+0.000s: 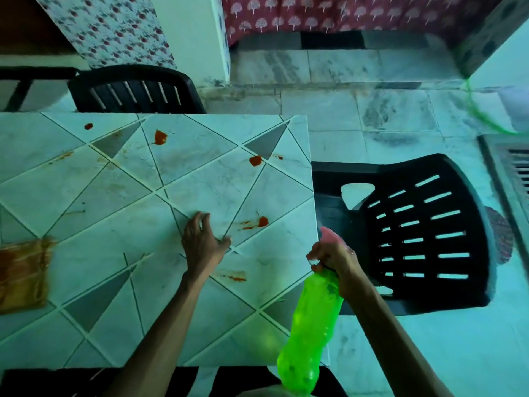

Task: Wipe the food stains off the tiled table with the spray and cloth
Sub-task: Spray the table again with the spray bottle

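Observation:
The tiled table (86, 267) carries several red sauce stains, among them a blob (160, 137) near the far edge, another blob (255, 160) toward the right edge and a smear (257, 222) in front of my left hand. My left hand (201, 242) rests on the tiles with its fingers spread. My right hand (335, 262) grips the neck of a bright green spray bottle (310, 330) with a pink nozzle (329, 234), held over the table's right edge. An orange-brown cloth (23, 275) lies at the table's left edge.
A black slatted plastic chair (423, 230) stands right of the table, and a second black chair (134, 90) stands behind the far edge. A marble floor (372, 110) lies beyond. A patterned curtain (315, 15) hangs at the back.

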The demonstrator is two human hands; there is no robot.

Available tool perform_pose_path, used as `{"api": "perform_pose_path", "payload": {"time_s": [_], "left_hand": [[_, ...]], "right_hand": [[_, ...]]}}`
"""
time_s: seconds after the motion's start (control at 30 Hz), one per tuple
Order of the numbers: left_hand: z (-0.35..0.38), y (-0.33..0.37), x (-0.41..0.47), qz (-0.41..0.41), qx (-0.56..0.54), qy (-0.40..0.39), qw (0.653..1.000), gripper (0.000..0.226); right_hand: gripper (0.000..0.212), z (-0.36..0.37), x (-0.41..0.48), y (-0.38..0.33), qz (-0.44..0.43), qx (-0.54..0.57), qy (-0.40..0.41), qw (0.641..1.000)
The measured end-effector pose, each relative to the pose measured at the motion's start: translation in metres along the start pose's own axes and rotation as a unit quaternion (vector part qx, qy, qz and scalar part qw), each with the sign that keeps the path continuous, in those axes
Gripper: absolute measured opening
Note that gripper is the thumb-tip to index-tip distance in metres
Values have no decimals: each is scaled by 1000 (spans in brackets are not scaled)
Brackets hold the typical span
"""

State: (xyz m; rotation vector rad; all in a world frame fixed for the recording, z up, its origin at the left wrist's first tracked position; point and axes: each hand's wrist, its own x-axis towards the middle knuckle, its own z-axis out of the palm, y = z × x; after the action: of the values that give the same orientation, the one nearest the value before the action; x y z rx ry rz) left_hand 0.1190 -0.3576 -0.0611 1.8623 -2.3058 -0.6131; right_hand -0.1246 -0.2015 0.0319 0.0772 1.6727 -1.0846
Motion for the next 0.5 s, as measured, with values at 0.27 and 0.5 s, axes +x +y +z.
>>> {"api": "perform_pose_path", "payload": {"time_s": [0.27,0.5], "left_hand": [[-19,-43,-20,-15,-10,-6,1000,88],[-51,-114,-20,-36,-8,0,999,101]], "right_hand": [[43,51,-13,16,-16,-26,-83,996],[32,126,-18,26,-37,-60,-115,991]]}}
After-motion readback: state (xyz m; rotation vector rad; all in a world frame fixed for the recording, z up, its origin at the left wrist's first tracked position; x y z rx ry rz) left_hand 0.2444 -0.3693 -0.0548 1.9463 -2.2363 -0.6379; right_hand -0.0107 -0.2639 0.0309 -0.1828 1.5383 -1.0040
